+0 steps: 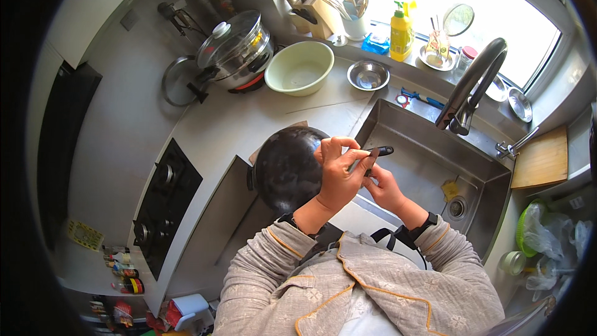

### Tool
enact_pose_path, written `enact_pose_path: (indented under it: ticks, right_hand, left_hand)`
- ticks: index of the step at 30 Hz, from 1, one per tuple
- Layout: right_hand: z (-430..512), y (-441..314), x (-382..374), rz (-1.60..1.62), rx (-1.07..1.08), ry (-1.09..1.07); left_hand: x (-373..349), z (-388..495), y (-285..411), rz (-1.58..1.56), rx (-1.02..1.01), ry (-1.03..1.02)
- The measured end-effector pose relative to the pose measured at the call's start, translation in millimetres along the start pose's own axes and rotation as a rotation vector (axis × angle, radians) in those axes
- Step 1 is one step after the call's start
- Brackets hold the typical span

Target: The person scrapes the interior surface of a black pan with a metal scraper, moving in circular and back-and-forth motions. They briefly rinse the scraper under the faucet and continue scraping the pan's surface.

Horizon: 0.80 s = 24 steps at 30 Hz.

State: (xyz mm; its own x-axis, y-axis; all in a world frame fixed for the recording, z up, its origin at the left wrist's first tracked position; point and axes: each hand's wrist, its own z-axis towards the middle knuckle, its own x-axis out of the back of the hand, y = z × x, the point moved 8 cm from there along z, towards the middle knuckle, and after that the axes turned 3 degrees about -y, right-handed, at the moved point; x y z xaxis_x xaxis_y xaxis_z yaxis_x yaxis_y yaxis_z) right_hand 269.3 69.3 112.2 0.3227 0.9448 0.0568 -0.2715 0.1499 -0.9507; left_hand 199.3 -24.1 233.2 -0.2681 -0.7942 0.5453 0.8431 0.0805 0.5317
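Observation:
A dark wok (289,168) lies in front of me at the counter's edge, its rounded dark surface upward. Its black handle (385,150) appears beyond my fingers, pointing toward the sink. My left hand (341,171) is in front of the wok, thumb and forefinger pinched on a small brownish thin piece (374,155). Just below it, my right hand (385,189) pinches the lower end of what seems the same piece. Fingers cover most of it, so its exact kind is unclear. Both hands are close together near the sink's left edge.
A steel sink (419,168) with a faucet (475,84) is at right. Behind stand a pale green basin (300,69), a steel bowl (368,75), a steamer pot (238,53) and a knife block (322,16). A gas hob (168,205) is left, a cutting board (541,158) right.

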Motion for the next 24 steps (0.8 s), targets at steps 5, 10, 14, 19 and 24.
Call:
enact_pose_path:
  ticks: [5, 10, 14, 19, 24]
  right_hand:
    - [-23, 35, -2, -0.105, -0.16, -0.087]
    - [-51, 71, 36, -0.064, -0.255, 0.038]
    - [-60, 76, 68, -0.023, -0.272, 0.136]
    - [-73, 56, 116, -0.211, -0.221, 0.383]
    - [-77, 13, 181, -0.663, 0.04, 0.695]
  left_hand:
    - [14, -1, 6, -0.049, 0.037, 0.029]
    - [5, -1, 0, -0.126, 0.137, -0.067]
    - [-22, -5, -9, -0.224, 0.19, -0.139]
    - [-67, -9, -22, -0.237, 0.237, -0.243]
    - [-120, -15, -39, -0.195, 0.296, -0.337]
